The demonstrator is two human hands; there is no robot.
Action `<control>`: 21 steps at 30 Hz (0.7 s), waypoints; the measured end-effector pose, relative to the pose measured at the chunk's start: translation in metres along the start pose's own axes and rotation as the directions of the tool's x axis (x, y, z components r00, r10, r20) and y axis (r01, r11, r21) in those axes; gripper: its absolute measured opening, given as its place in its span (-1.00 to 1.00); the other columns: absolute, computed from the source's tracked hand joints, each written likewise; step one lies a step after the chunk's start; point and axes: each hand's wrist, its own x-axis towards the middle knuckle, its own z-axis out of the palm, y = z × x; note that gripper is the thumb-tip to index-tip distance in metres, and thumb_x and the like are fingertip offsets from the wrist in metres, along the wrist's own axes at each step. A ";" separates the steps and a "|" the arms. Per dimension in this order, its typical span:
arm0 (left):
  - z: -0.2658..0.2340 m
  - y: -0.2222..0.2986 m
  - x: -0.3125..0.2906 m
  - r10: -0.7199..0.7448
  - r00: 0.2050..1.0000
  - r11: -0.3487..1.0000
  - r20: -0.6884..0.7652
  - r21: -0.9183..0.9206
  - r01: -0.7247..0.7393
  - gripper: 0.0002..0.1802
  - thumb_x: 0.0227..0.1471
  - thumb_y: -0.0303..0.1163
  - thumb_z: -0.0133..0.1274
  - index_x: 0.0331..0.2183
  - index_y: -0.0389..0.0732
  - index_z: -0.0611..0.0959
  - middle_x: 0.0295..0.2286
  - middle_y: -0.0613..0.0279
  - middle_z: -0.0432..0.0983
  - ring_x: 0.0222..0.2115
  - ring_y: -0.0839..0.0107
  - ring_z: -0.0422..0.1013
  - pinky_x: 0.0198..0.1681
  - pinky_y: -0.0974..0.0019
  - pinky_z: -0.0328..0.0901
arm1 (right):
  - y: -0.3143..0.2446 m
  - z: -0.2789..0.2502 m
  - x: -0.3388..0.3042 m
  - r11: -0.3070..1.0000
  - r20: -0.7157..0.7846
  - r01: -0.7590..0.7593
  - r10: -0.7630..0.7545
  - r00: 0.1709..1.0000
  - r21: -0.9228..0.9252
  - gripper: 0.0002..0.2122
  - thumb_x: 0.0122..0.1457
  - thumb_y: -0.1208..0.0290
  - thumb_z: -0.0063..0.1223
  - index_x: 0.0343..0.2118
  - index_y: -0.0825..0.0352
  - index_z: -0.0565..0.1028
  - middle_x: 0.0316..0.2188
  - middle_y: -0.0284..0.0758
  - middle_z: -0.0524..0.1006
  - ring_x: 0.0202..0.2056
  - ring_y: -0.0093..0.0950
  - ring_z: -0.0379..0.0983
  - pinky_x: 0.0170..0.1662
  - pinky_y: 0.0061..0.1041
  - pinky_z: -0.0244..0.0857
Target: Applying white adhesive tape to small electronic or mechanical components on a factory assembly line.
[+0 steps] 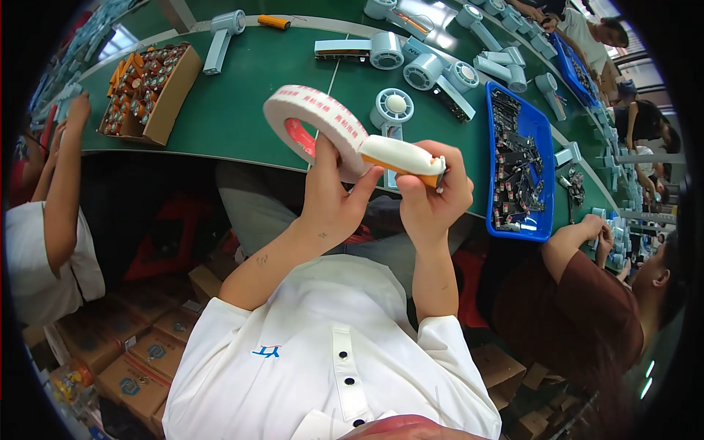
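Observation:
Between my hands, over the near edge of the green table, is an orange battery cell (419, 174) with a thick white strip (400, 152) along its upper side. My right hand (440, 196) grips the cell's right end, thumb below and fingers behind. My left hand (331, 192) is closed around a roll of white tape (317, 97) with red print and a red core. The roll's right side meets the cell's left end. Just beyond the cell lies a light-blue handheld fan (393, 108) with a round head, its handle partly covered by my right hand.
A cardboard box (173, 99) of orange cells and metal parts sits left. At right is a blue tray (546, 220) of small dark circuit boards. Several fan bodies (386, 51) and a loose orange cell (274, 22) lie farther back. Co-workers (579, 293) sit on both sides.

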 end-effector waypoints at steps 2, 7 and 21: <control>-0.004 0.015 0.006 -0.129 0.984 0.991 0.121 -0.007 0.131 -0.43 0.06 -0.51 0.15 0.06 -0.36 0.27 -0.16 -0.12 0.51 -0.28 0.12 0.52 -0.22 0.20 0.41 | 0.001 -0.002 0.005 0.995 -0.050 -0.028 0.024 0.998 -0.096 -0.67 0.13 0.26 0.33 -0.19 0.37 0.49 -0.45 -0.32 0.60 -0.55 -0.57 0.42 -0.48 -0.65 0.30; -0.004 0.022 0.011 -0.309 0.928 0.943 0.209 -0.057 0.327 -0.46 0.04 -0.50 0.17 0.02 -0.36 0.33 -0.16 -0.14 0.55 -0.26 0.12 0.54 -0.20 0.20 0.42 | -0.004 0.005 0.022 0.948 -0.095 -0.139 0.116 0.989 -0.286 -0.71 0.12 0.27 0.34 -0.31 0.35 0.47 -0.54 -0.38 0.57 -0.63 -0.61 0.34 -0.56 -0.67 0.24; 0.005 0.016 0.022 -0.403 0.894 0.886 0.196 -0.161 0.435 -0.52 0.10 -0.45 0.12 0.02 -0.35 0.35 -0.17 -0.11 0.54 -0.25 0.20 0.51 -0.19 0.23 0.40 | 0.018 0.027 0.032 0.951 -0.126 0.102 -0.144 0.981 -0.290 -0.63 0.02 0.32 0.45 -0.28 0.31 0.42 -0.61 -0.44 0.50 -0.71 -0.62 0.28 -0.65 -0.67 0.17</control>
